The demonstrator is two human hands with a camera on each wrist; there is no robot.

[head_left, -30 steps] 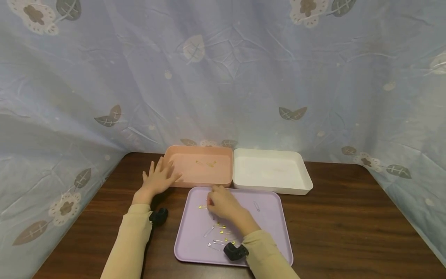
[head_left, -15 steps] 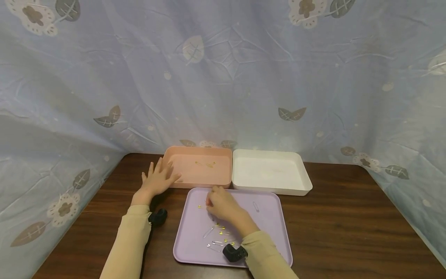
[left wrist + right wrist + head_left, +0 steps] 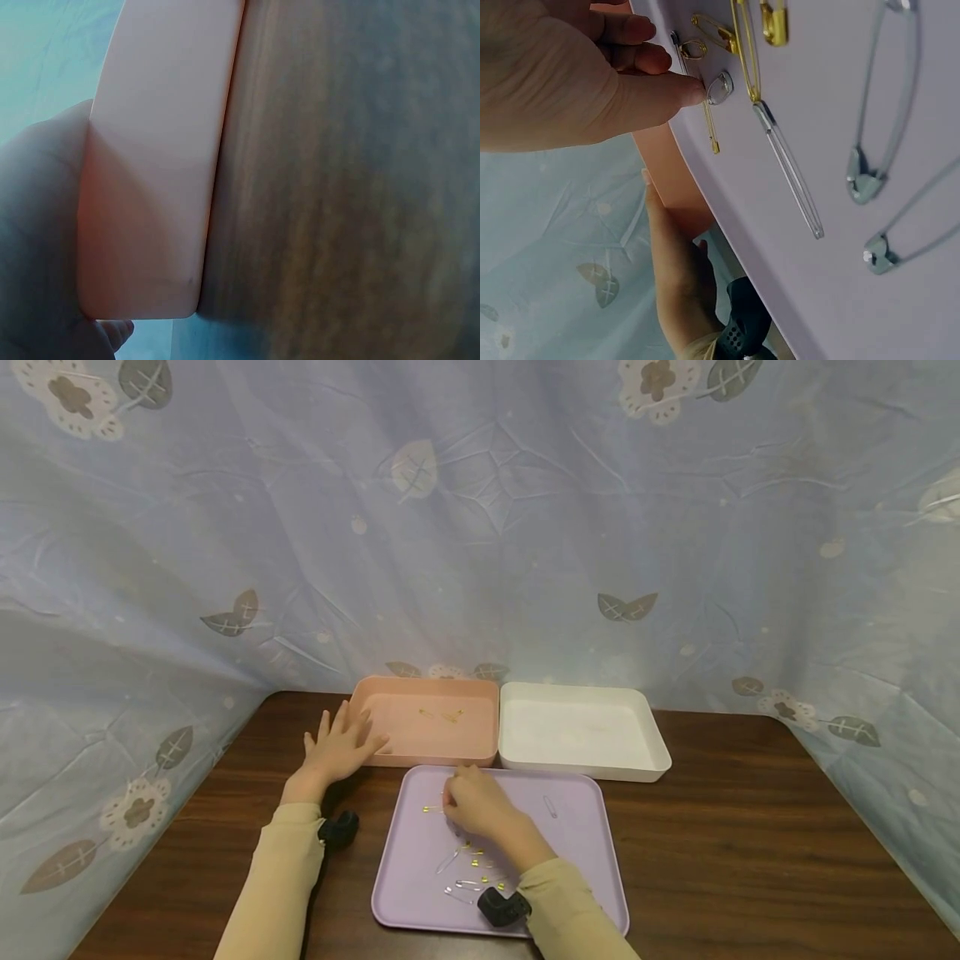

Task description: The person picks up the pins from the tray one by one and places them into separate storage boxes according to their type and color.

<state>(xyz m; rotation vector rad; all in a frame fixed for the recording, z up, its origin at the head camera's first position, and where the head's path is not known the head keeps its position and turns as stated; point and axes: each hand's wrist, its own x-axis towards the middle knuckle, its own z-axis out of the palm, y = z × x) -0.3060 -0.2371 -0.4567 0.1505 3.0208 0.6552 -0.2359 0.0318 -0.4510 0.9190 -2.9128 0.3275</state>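
Gold pin (image 3: 711, 129), one: on the lilac tray (image 3: 585, 852), at about ten o'clock from its centre, twelve lying away from the person. Clasp in sight, remainder running behind the right thumb. A pinch at the clasp would probably hold better than one on the thin wire.

Silver pin (image 3: 721, 88), one: just beside the thumb tip (touching or not, the wrist view does not settle it). Best kept out of the pinch, since the two could hook and rise together.

Right hand (image 3: 480, 802): at eleven o'clock on the lilac tray, fingers curled in toward the thumb; whether they grip the gold pin cannot be told. The step appears to be picking up; a low approach and a straight lift would likely disturb the neighbours least.

Loose pins (image 3: 476, 863), gold and silver: gathered toward eight o'clock, some nearly touching. One further silver pin (image 3: 551, 807) near two o'clock, well apart.

Peach tray (image 3: 390, 727): beyond, at eleven o'clock, a few gold pins (image 3: 450, 718) inside.

Left hand (image 3: 337, 750): at ten o'clock, fingers spread apart over the peach tray's near-left corner, gripping nothing.

White tray (image 3: 577, 727): one o'clock, beside the peach.

Table (image 3: 750, 843): dark wood, beneath all.

Cloth (image 3: 487, 527): leaf-printed, twelve o'clock, behind.
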